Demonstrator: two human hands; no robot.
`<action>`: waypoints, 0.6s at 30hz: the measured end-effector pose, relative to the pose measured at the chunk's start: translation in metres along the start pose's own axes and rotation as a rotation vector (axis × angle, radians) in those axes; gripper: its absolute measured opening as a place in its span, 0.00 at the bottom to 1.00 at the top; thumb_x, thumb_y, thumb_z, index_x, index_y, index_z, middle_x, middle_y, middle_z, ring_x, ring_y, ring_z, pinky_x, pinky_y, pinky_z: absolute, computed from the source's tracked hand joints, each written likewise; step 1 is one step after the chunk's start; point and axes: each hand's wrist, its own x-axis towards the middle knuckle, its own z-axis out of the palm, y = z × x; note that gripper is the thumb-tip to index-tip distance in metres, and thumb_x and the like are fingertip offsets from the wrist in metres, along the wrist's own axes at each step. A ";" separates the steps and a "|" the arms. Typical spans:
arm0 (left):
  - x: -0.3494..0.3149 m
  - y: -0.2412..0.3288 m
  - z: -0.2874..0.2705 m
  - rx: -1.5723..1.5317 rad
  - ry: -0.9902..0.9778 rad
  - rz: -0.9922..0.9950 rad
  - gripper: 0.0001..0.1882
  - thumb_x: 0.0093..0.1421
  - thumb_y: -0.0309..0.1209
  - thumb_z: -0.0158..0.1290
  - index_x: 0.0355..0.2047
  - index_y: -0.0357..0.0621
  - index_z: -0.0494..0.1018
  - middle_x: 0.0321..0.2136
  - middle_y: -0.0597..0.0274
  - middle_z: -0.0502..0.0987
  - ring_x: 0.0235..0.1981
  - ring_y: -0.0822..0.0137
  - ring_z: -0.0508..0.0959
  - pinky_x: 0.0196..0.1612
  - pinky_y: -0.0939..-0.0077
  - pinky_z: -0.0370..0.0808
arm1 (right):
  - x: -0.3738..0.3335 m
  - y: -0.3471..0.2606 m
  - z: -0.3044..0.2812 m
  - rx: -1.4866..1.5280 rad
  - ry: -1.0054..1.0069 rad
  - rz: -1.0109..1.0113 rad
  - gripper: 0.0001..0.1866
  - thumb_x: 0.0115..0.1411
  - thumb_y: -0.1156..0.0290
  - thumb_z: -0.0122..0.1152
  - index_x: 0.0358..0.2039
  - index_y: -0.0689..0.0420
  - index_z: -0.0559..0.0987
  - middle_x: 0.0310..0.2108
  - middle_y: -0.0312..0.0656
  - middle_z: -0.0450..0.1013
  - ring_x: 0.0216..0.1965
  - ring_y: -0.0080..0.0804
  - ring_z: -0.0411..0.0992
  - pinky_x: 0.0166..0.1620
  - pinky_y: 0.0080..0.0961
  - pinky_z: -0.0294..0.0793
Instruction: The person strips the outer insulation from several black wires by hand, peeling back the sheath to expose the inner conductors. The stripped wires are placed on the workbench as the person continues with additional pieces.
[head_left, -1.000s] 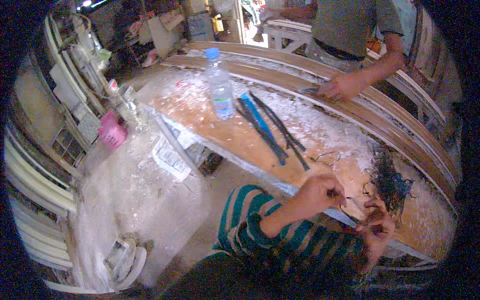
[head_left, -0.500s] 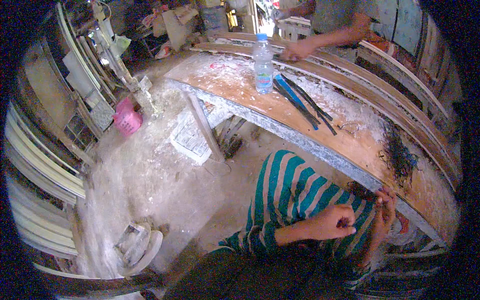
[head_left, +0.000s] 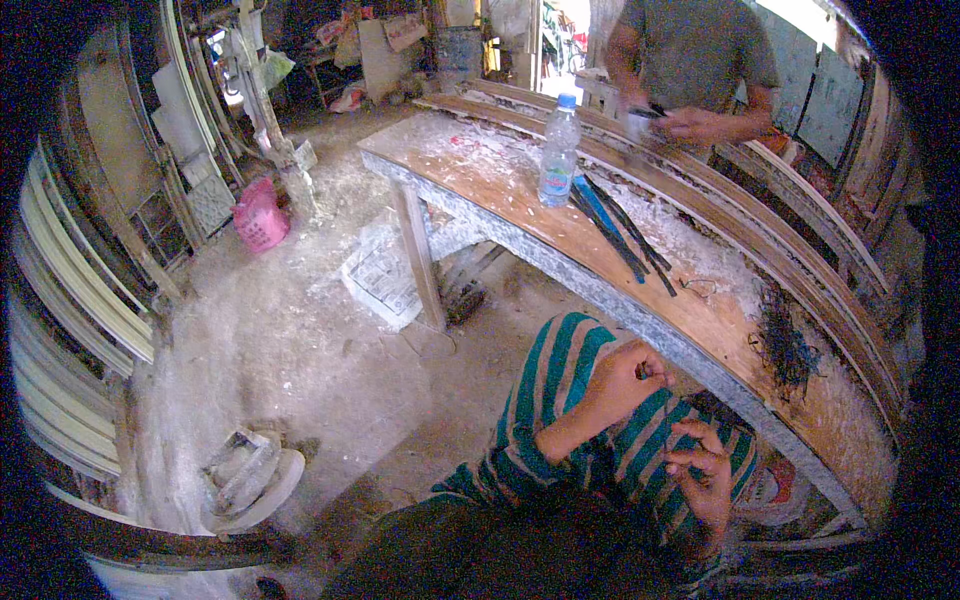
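Note:
Over the green-and-beige striped cloth [head_left: 570, 365] covering my lap, both my hands are raised beside the workbench. The fingers of my left hand [head_left: 625, 382] are curled into a pinch close to the bench edge. Lower and to the right, my right hand [head_left: 703, 468] is also closed, thumb against fingertips. Whatever either pinch holds is too small to make out. On the wooden workbench [head_left: 500, 175] lies a tangle of dark thin strands [head_left: 785, 345], right of my hands. Black and blue flat strips [head_left: 612, 228] lie beyond them, next to a clear plastic bottle [head_left: 559, 160] with a blue cap.
Across the bench a person in a grey shirt [head_left: 690, 60] handles a small dark object. Long wooden mouldings [head_left: 740, 225] run along the bench's far side. A pink bag [head_left: 260, 215] and a dusty wooden piece [head_left: 245, 480] rest on the floor. More mouldings [head_left: 75, 290] lean at left.
My left hand has risen up and left, toward the bench edge. My right hand has come down and left, away from the bench edge. The other person's hands have left the mouldings.

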 end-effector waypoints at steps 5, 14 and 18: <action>-0.005 -0.005 0.010 -0.072 -0.074 0.024 0.07 0.45 0.27 0.58 0.19 0.39 0.70 0.22 0.59 0.71 0.25 0.63 0.72 0.28 0.74 0.69 | -0.001 0.014 -0.012 -0.022 -0.048 -0.046 0.09 0.35 0.75 0.66 0.22 0.55 0.78 0.34 0.42 0.71 0.45 0.41 0.65 0.49 0.38 0.59; -0.024 -0.003 0.039 -0.176 -0.557 0.145 0.07 0.45 0.27 0.57 0.22 0.39 0.69 0.22 0.60 0.69 0.28 0.63 0.71 0.33 0.72 0.68 | -0.007 0.056 -0.020 0.046 0.530 0.109 0.10 0.44 0.75 0.64 0.20 0.56 0.69 0.32 0.41 0.70 0.38 0.33 0.66 0.45 0.29 0.62; -0.032 0.008 0.055 -0.490 -0.814 0.167 0.10 0.48 0.31 0.57 0.21 0.39 0.67 0.21 0.62 0.66 0.26 0.65 0.70 0.32 0.73 0.67 | 0.002 0.072 -0.025 -0.233 0.784 0.130 0.07 0.49 0.74 0.60 0.23 0.57 0.69 0.33 0.40 0.68 0.36 0.30 0.65 0.43 0.25 0.63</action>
